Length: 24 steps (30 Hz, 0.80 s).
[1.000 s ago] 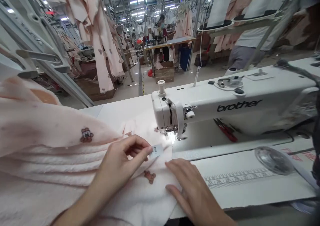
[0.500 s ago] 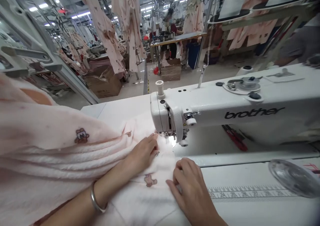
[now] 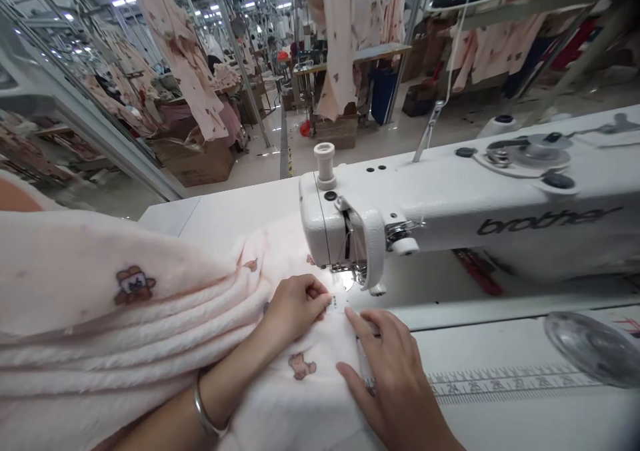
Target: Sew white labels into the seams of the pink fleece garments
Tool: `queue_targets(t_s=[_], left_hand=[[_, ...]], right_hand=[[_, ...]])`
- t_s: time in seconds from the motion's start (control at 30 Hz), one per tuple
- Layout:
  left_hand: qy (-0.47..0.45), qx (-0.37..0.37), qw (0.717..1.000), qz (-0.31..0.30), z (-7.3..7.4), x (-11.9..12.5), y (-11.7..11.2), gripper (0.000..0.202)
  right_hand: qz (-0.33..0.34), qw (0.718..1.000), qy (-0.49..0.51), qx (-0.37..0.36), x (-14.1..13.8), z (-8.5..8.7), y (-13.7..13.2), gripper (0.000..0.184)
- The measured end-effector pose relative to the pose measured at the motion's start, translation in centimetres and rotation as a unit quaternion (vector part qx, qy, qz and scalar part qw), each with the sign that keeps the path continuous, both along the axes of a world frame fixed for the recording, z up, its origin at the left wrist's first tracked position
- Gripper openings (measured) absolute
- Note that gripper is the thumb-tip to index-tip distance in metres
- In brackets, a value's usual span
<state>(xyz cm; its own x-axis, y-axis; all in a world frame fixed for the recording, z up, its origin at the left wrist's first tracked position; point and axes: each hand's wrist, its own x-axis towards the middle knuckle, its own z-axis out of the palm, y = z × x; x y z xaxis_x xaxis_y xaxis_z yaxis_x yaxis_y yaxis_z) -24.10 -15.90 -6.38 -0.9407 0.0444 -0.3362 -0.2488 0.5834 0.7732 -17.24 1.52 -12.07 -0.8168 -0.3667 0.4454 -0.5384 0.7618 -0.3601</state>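
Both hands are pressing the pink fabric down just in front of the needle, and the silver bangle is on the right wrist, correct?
Not quite. The head view shows the silver bangle on the left wrist, not the right. The rest holds: the left hand and right hand both press the pink fabric just in front of the needle.

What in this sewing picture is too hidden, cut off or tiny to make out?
All in the head view:
- Needle: hidden behind the sewing machine head and washed out by glare from its lamp.
- Small white label: pinched between left hand and right hand; its print is too small to read.
- Pink fabric: cut off by the left and bottom edges, so its full shape is unknown.
- Red tool: partly hidden under the machine arm.
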Motion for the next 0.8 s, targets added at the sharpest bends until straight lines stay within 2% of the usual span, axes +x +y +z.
queue_targets(t_s=[0.33, 0.8], left_hand=[[-0.020, 0.025, 0.999, 0.021, -0.40, 0.21, -0.24, 0.011], [-0.015, 0.015, 1.000, 0.016, -0.31, 0.15, -0.26, 0.010]], right_hand=[[0.007, 0.999, -0.032, 0.025, -0.16, 0.14, 0.02, 0.054], [0.006, 0.999, -0.027, 0.031, -0.15, 0.24, 0.06, 0.053]])
